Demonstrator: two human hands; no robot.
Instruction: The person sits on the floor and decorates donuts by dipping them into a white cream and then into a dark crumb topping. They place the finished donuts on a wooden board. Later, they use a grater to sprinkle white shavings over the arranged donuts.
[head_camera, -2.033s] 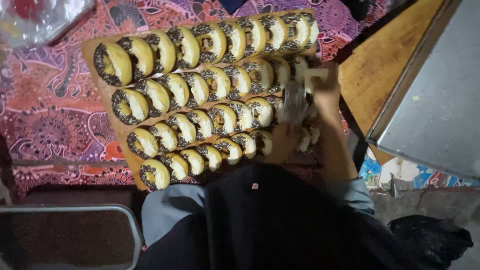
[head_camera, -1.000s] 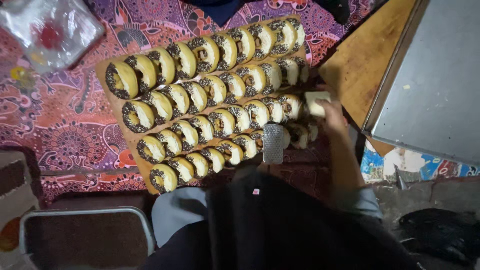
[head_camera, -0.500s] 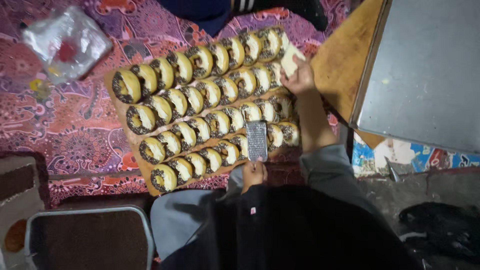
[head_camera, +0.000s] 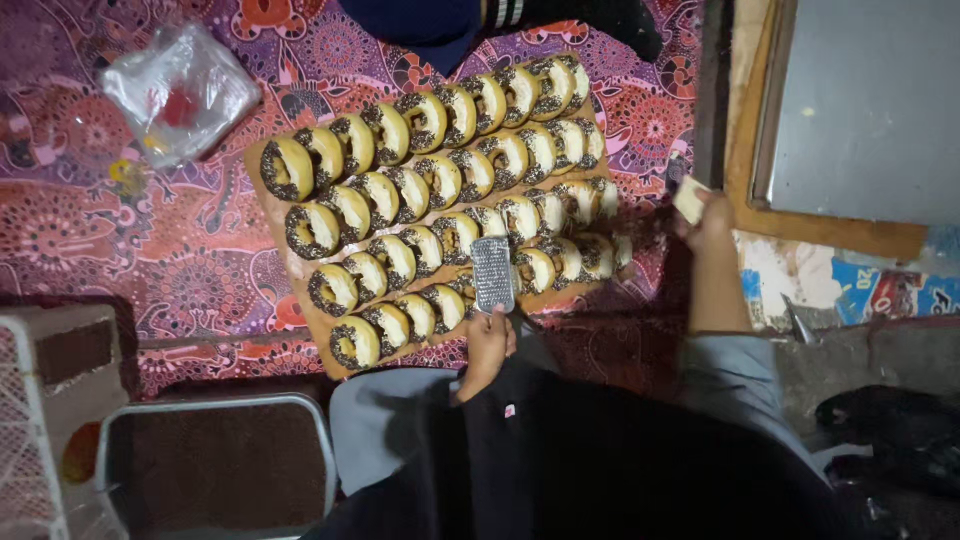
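Observation:
Rows of ring doughnuts (head_camera: 420, 120) with dark sprinkles lie on a wooden board (head_camera: 573, 292) on a patterned purple and red cloth (head_camera: 90, 230). My left hand (head_camera: 487, 348) grips the handle of a small flat metal grater (head_camera: 493, 273), which hovers over the doughnuts in the near rows. My right hand (head_camera: 712, 222) is off the board's right edge and holds a pale block (head_camera: 690, 198). Dark clothing and a grey sleeve fill the bottom of the view.
A crumpled clear plastic bag (head_camera: 180, 95) lies at the upper left of the cloth. A grey metal sheet (head_camera: 870, 110) in a wooden frame stands to the right. A white-framed stool (head_camera: 215, 460) sits lower left. Someone's dark garment (head_camera: 450, 20) lies beyond the board.
My right hand with the pale block has drawn away from the doughnuts to the right, past the board's edge. My left hand keeps the grater over the near rows.

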